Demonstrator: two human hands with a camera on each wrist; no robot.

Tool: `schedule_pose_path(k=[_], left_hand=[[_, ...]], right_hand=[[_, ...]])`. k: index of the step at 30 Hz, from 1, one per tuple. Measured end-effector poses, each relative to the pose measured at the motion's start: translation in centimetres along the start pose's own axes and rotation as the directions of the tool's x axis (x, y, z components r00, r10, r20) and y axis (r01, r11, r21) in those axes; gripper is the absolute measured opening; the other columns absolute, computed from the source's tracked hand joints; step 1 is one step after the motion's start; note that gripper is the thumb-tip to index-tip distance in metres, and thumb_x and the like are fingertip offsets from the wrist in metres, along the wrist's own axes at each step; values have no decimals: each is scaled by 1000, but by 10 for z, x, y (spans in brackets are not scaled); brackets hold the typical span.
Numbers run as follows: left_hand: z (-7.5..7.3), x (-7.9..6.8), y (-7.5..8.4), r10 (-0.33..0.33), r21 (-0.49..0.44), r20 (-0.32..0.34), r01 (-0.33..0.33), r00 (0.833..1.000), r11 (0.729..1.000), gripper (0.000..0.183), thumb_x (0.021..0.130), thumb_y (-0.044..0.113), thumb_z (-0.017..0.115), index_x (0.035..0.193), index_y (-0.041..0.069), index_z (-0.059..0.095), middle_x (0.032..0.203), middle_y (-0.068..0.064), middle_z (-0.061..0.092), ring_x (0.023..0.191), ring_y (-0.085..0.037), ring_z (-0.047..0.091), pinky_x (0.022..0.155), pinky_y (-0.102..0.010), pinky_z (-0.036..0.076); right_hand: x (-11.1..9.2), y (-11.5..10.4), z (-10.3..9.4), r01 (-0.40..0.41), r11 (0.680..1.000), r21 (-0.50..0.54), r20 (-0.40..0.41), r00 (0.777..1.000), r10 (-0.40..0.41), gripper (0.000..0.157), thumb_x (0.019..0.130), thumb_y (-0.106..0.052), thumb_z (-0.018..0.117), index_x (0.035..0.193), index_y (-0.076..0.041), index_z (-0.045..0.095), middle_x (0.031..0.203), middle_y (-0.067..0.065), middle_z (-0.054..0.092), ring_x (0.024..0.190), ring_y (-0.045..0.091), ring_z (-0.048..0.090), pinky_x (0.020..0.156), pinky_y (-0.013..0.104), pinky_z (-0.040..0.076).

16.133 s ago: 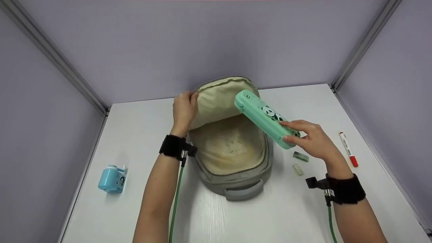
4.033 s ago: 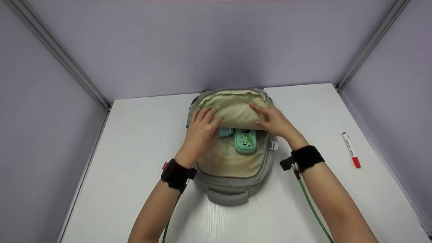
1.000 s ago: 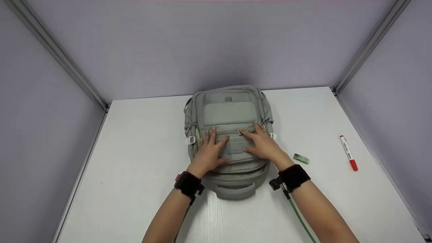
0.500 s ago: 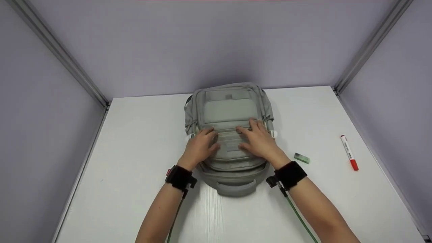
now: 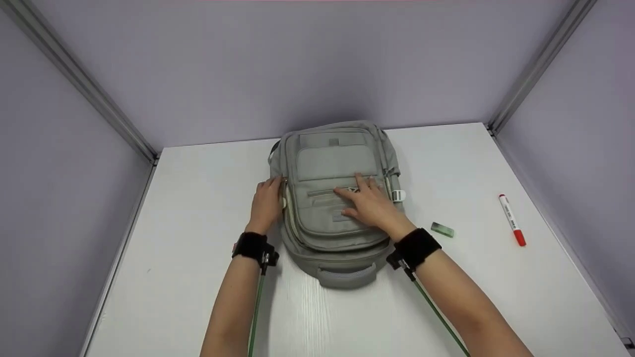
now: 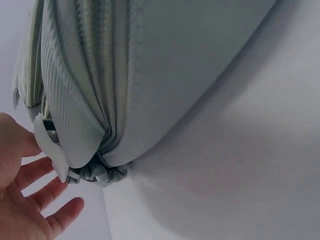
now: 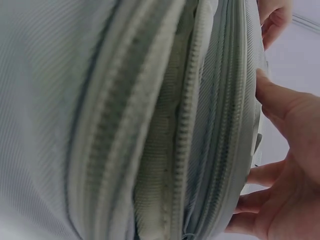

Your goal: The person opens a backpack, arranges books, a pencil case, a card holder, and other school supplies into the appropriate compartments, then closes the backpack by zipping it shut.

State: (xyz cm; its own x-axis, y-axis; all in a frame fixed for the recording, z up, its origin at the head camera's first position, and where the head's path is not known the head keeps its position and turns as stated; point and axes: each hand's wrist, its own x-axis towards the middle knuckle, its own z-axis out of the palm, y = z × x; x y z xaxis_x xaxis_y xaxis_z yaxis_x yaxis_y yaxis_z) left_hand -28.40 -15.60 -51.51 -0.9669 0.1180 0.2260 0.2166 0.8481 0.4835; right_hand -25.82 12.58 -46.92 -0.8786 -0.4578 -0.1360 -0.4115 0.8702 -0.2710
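Observation:
A grey backpack (image 5: 337, 158) lies on the table with its front panel up and its handle toward me. Both sides of its zipper show an open gap. My left hand (image 5: 265, 203) is at the bag's left edge, beside the zipper. In the left wrist view a white buckle (image 6: 50, 150) covers the tips of its thumb and a finger, so a pinch cannot be confirmed; other fingers are loosely spread. My right hand (image 5: 372, 206) rests with fingers spread on the front panel, near a small pocket zipper. In the right wrist view the zipper teeth (image 7: 185, 125) run apart around the opening.
A small green eraser-like block (image 5: 442, 229) lies right of the bag. Farther right is a white marker with a red cap (image 5: 511, 219). Another white buckle (image 5: 398, 196) sticks out at the bag's right side. Walls stand behind and at both sides.
The pencil case and blue sharpener seen earlier are out of sight beneath the flap, which now lies down. My left hand has just moved from the front panel to the left edge.

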Motion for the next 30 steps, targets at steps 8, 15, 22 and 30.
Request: schedule_pose_path(k=[8,15,22,30], left_hand=[[-1,10,-2,-85,-85,-76,79,993,993,28,95,2,61,123,-3,65,107,-19,66,100,-38,58,88,-45,46],[-6,9,3,-95,20,-70,96,993,995,18,99,6,56,104,-6,69,97,-21,61,92,-38,58,79,-49,47],[-12,6,7,-56,149,-39,61,998,987,17,98,8,58,94,-4,70,87,-17,66,82,-33,63,70,-46,51],[-19,-5,20,-66,174,53,56,996,983,24,99,5,54,82,-2,68,78,-17,65,70,-31,66,58,-43,53]], right_hand=[[-1,-2,4,13,1000,9,-13,1000,-13,60,95,-48,59,150,-33,42,157,30,13,136,60,15,103,70,25],[-2,-4,2,18,1000,9,-16,1000,-18,58,95,-49,60,149,-32,44,157,30,15,136,61,15,104,69,25],[-2,-3,3,22,1000,-11,-8,1000,-22,58,95,-48,60,149,-31,45,156,30,16,135,62,16,102,69,27],[-2,-4,2,-6,1000,0,20,1000,6,59,96,-48,59,150,-34,41,158,28,12,138,59,14,104,69,23]])
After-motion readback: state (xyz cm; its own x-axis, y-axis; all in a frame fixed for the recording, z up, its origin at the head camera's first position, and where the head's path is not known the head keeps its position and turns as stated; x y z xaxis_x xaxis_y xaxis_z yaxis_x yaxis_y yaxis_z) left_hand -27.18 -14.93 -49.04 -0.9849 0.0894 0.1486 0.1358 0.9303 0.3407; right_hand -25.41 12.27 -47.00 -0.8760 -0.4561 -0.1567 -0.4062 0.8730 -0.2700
